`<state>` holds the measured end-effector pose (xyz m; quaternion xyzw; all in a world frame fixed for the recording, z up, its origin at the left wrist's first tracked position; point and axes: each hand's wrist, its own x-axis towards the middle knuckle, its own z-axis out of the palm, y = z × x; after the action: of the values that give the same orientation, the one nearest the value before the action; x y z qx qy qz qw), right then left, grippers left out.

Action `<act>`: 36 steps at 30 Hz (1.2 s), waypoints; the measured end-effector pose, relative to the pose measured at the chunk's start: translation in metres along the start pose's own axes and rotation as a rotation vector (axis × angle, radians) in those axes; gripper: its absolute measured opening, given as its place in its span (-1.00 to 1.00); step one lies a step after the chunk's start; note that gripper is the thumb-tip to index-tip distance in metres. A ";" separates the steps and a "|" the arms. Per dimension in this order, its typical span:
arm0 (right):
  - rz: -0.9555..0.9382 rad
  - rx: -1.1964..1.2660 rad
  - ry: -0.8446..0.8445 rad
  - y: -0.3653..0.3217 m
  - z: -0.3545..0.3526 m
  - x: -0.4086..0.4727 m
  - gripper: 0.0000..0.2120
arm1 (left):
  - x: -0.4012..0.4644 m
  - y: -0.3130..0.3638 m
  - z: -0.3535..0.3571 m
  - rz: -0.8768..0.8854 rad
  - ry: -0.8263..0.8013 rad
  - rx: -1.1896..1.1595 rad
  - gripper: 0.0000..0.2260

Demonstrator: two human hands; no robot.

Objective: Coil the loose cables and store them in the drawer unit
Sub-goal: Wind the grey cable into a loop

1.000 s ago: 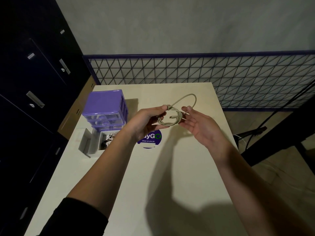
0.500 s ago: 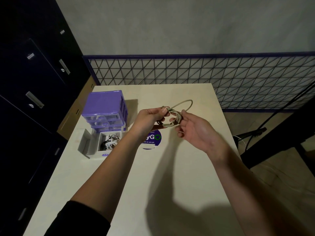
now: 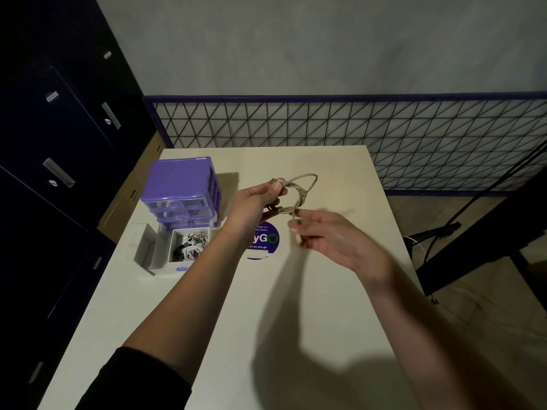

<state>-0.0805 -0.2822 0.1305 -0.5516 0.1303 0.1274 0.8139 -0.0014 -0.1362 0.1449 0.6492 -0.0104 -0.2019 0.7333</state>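
Note:
A beige cable point(image 3: 299, 190), wound into a small coil, hangs in the air above the table's middle. My left hand point(image 3: 254, 202) pinches the coil at its left side. My right hand point(image 3: 331, 238) sits just below and to the right, with its fingers closed on the cable's loose end. The purple drawer unit point(image 3: 180, 187) stands at the table's left. Its bottom drawer point(image 3: 177, 261) is pulled out, with black and white cables point(image 3: 192, 247) lying inside.
A round purple sticker point(image 3: 266, 241) lies on the cream table point(image 3: 266, 321) under my hands. A wire grid panel point(image 3: 384, 137) runs behind the table. Dark lockers point(image 3: 53, 143) stand to the left, and a black stand point(image 3: 473, 238) is on the right.
My right hand has dropped lower and to the right, drawing the cable's loose end down from the coil. The left hand keeps its hold on the coil almost in place.

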 end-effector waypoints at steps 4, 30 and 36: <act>0.093 -0.270 -0.059 0.014 -0.003 -0.001 -0.79 | 0.007 0.002 -0.004 0.006 0.063 -0.063 -0.84; -0.098 -0.584 0.332 0.004 0.009 0.009 -0.70 | -0.014 0.000 0.002 -0.028 -0.145 -0.068 -0.84; -0.183 -0.638 0.358 0.011 0.011 0.008 -0.72 | -0.007 -0.001 0.004 -0.061 -0.055 -0.145 -0.83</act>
<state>-0.0760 -0.2679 0.1220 -0.8002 0.1746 -0.0103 0.5736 -0.0093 -0.1376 0.1463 0.5888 0.0041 -0.2421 0.7711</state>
